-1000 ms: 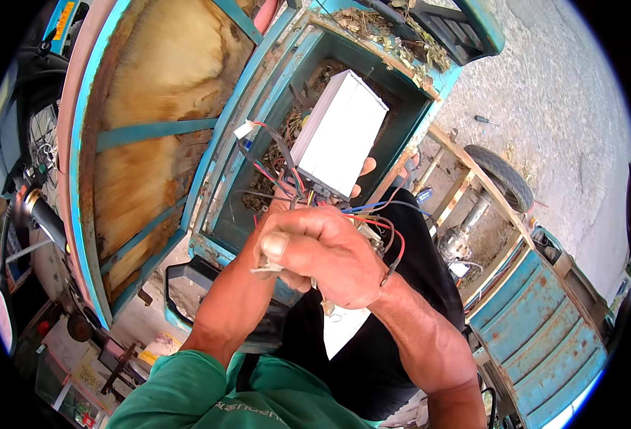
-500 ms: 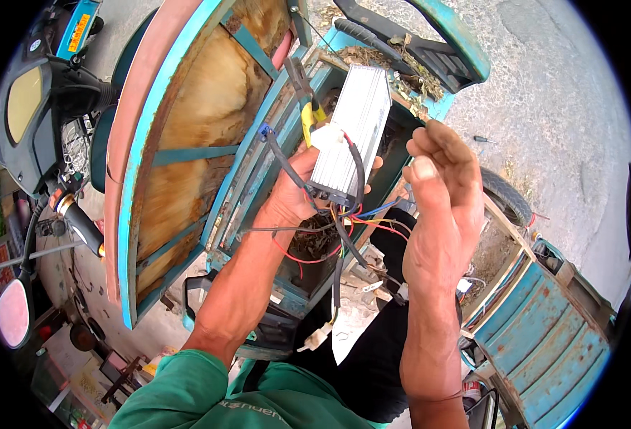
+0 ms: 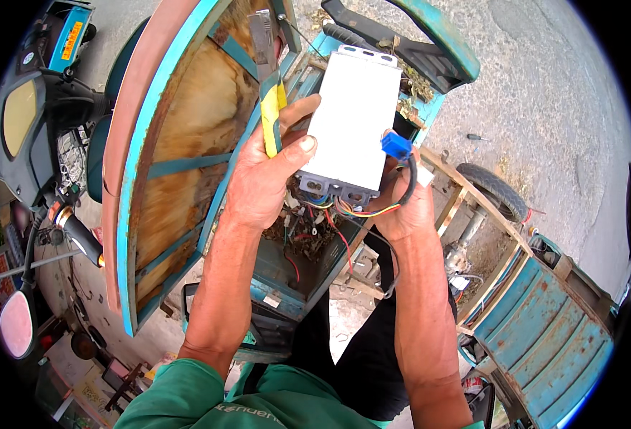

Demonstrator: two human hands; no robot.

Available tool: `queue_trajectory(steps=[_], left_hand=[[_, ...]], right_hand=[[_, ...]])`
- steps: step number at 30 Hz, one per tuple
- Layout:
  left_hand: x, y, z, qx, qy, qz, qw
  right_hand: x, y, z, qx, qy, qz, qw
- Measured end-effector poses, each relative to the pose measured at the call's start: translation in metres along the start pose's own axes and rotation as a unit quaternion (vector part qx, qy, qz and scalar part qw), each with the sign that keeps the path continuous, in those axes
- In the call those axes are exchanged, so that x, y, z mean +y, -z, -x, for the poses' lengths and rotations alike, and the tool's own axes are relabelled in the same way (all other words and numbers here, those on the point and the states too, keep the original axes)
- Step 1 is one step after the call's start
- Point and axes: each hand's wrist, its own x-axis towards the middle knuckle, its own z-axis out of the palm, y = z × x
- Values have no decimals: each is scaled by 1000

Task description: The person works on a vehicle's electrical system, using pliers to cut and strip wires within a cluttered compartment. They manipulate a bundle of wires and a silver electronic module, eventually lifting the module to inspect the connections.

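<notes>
A silvery-white motor controller box [image 3: 351,121] is held up between both hands, its flat face upward and its dark slotted wire end toward me. My left hand [image 3: 265,171] grips its left edge, thumb at the rim. The same hand holds pliers [image 3: 269,100] with yellow-and-grey handles, jaws pointing away. My right hand [image 3: 407,204] is closed at the lower right corner, its fingers partly hidden by the box and cables. A blue plug [image 3: 397,146] on a black cable stands over that hand, beside a white connector [image 3: 421,174]. Thin coloured wires [image 3: 362,212] run from the box's near end.
Below the box is a turquoise metal compartment [image 3: 280,268] with dry leaves and loose red wires. A raised wood-backed lid [image 3: 187,157] stands at left. To the right are a wheel [image 3: 498,193], a rusty blue panel [image 3: 544,343] and a screwdriver [image 3: 477,137] on the ground. A scooter [image 3: 33,136] stands far left.
The controller box has been turned from its ribbed side to its flat face. My right hand came in from the right, from open to closed at its corner. The pliers shifted left with my left hand.
</notes>
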Motion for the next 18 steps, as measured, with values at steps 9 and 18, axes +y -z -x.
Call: queue_trajectory(steps=[9,18], left_hand=[[6,-6,12,-10,13,-86,996],[1,-20,25,-31,141,46,988]], right_hand=[[-10,10,-9,-22,33,-130,991],[-19,44,-16,14,-52,-253,966]])
